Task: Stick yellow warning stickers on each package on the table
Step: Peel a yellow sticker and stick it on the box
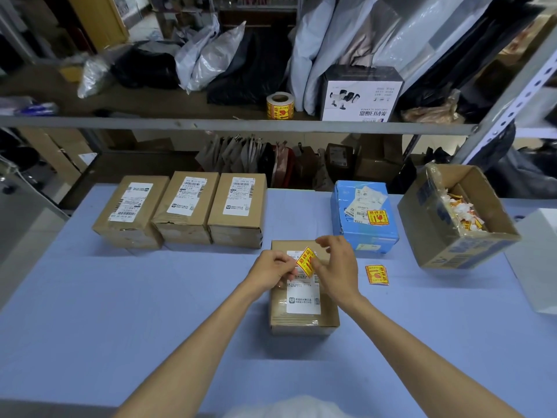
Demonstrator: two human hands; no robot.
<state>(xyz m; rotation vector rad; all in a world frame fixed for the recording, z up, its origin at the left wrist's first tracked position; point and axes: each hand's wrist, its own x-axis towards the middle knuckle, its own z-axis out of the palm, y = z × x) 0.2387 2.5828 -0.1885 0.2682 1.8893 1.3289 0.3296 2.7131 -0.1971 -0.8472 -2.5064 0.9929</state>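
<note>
sticker between both hands

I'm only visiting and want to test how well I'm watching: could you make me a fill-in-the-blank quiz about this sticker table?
1. The left hand and right hand pinch a yellow warning sticker above a ___ cardboard box.
2. Only the ___ box already wears a yellow sticker.
3. A row of ___ labelled cardboard boxes waits at the far left.
4. The yellow sticker roll stands on the ___.
Missing: brown; blue; three; shelf.
</note>
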